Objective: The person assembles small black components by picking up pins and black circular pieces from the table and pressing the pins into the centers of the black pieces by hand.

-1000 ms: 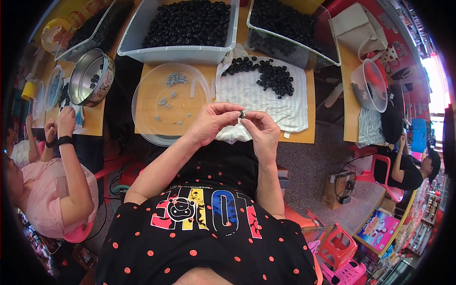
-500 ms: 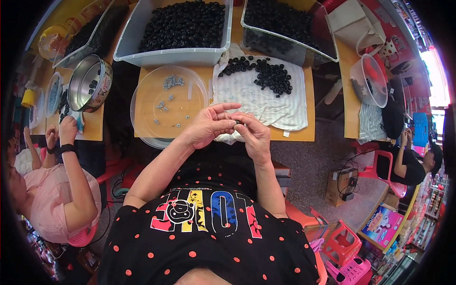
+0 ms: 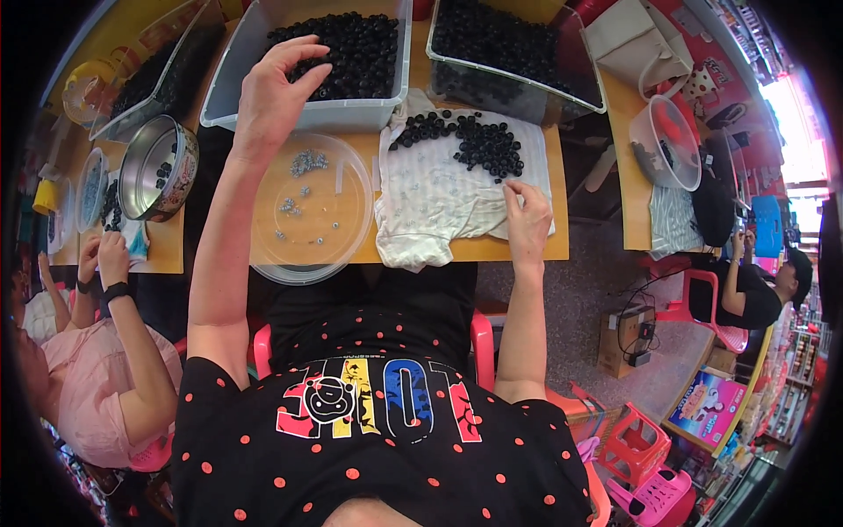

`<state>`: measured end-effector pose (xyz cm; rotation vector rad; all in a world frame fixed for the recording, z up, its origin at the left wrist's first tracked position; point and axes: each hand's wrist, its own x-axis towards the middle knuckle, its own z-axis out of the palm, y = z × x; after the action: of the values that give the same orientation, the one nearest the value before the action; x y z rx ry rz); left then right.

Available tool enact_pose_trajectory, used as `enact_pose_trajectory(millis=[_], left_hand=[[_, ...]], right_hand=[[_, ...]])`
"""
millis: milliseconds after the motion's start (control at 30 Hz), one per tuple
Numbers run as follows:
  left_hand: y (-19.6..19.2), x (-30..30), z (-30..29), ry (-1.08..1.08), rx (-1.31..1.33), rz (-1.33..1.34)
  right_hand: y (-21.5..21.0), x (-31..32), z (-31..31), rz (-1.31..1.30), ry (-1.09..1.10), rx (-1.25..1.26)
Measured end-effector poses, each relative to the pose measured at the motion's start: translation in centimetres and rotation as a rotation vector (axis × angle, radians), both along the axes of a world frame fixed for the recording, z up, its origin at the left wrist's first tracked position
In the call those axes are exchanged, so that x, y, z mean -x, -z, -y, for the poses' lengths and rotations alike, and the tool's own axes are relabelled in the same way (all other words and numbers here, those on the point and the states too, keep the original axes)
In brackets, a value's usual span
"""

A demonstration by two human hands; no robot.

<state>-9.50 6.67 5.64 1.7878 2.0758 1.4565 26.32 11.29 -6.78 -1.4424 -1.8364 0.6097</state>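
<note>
At 11 o'clock the left hand (image 3: 274, 97), thumb and fingers parted, hangs over a plastic tub (image 3: 351, 112) of black beads (image 3: 362, 57), while at 2 o'clock the right hand (image 3: 529, 220), fingertips drawn in, whether closed on one I cannot tell, is just beside the loose black pile (image 3: 488, 149) at 1 o'clock on white cloth (image 3: 430, 211).

From my feed, I see large multicoloured lettering (image 3: 389, 400) on the black shirt (image 3: 351, 448) and print on a pink box (image 3: 705, 406)
</note>
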Motion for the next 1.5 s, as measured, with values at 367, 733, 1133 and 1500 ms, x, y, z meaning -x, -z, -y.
enact_pose_trajectory(millis=[367,733,1133,1500], left_hand=[[4.9,-11.0,5.4,0.290,0.019,0.359],[8.0,-15.1,5.9,0.411,0.442,1.643],[10.1,-13.5,8.2,0.415,0.551,1.797],[10.2,-12.3,8.1,0.391,0.448,1.810]], right_hand=[[0.2,1.1,-2.4,0.324,0.094,-0.097],[-2.4,3.4,4.4,-0.804,-0.346,0.272],[-1.6,3.4,3.5,-0.356,-0.362,0.233],[2.2,5.2,-0.5,0.152,-0.307,-0.254]])
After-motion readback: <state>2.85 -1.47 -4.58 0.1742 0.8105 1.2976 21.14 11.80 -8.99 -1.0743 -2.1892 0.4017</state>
